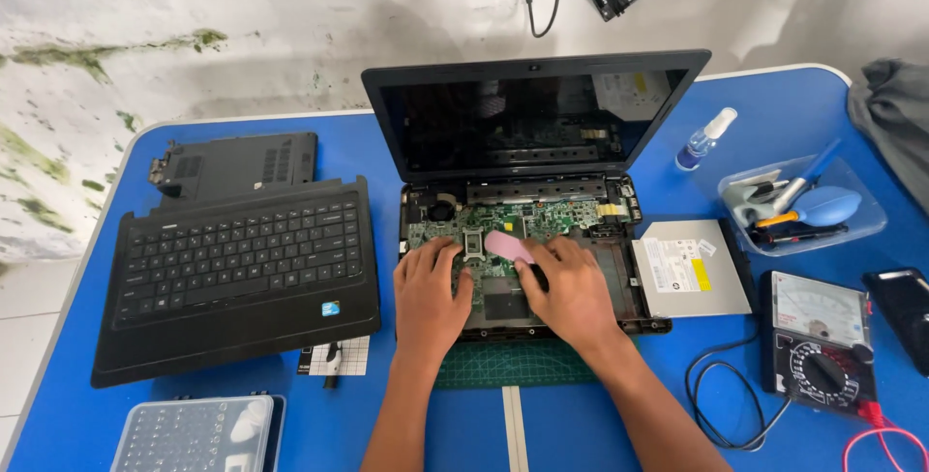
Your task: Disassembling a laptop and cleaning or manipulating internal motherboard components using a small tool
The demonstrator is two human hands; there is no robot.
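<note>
A blue table (581, 414) fills the view, with a white stained wall at its far side. At its middle stands an opened laptop (527, 124), screen dark and upright, its base stripped so the green circuit board (513, 221) lies bare. To the left lies the removed keyboard deck (237, 274), and beyond it, farther away, a dark bottom cover panel (232, 162). Just right of the laptop base rests the pulled-out optical drive (692, 269). At the near right sit a multimeter (821, 337) with its cables, and farther off a clear tray of tools (803, 206) and a small spray bottle (704, 139). A green cutting mat (513, 364) shows under the laptop's near edge, and a clear case of screwdriver bits (198, 431) lies at the near left.

The left hand (429, 288) lies flat on the board's left part, fingers spread and pressing down, gripping nothing. The right hand (571, 288) is curled over the board's middle; a pink, flat piece (508, 245) shows under its fingertips, seemingly pressed or rubbed there, though whether it is truly pinched I cannot tell.

Judging from this, disassembly looks well advanced: deck, cover and drive are off. The board itself still sits in the base, and nothing is reassembled.
</note>
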